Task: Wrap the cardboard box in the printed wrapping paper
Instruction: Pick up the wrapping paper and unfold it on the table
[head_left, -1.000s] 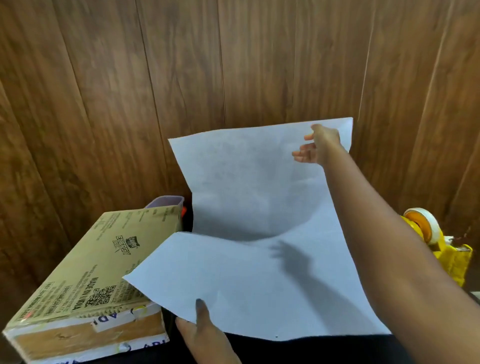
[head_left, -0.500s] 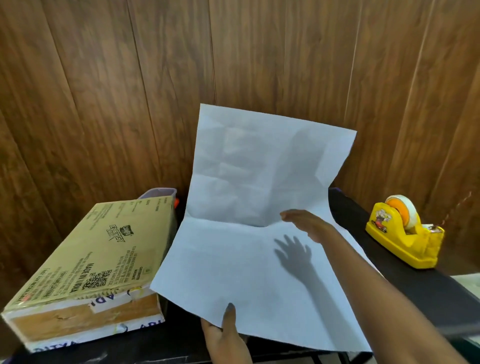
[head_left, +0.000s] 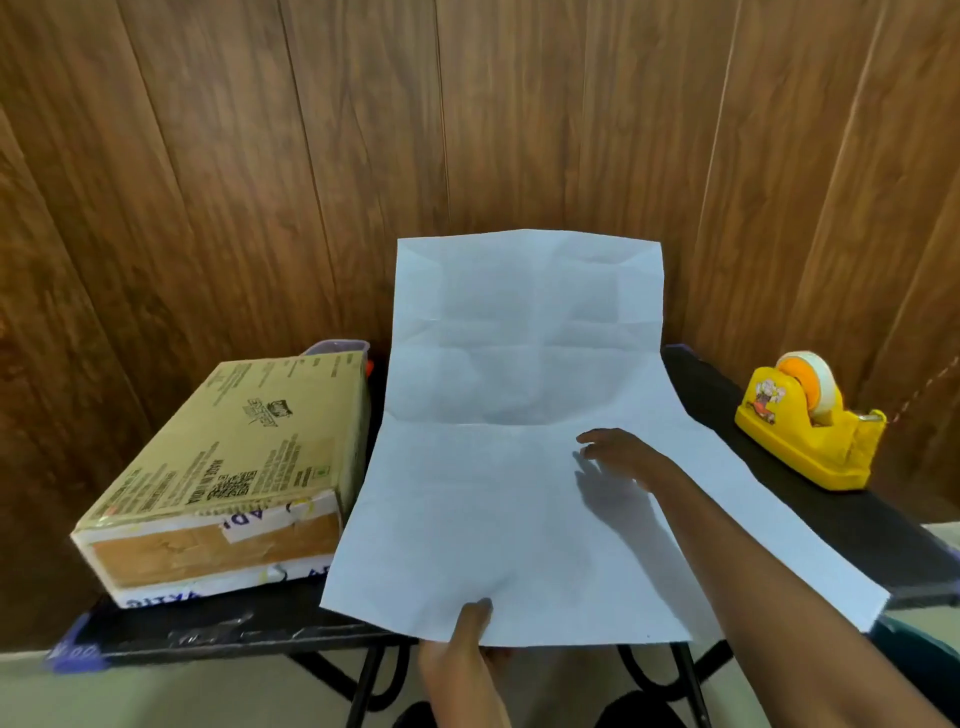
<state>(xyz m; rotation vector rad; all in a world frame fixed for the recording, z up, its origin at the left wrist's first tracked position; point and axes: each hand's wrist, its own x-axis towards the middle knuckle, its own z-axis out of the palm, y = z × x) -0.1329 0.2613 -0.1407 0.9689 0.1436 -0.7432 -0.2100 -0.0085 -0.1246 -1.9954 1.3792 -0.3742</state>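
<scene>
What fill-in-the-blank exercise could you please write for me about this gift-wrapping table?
1. The cardboard box lies to the ____ of the wrapping paper.
2. The tape dispenser is coloured ____.
3. The left hand pinches the near edge of the ____.
4. The paper's far part leans up against the wooden ____.
Missing words: left; yellow; wrapping paper; wall.

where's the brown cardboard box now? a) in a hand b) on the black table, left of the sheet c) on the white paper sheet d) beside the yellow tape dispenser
b: the brown cardboard box lies on the black table, left of the white paper sheet, not on it.
</scene>
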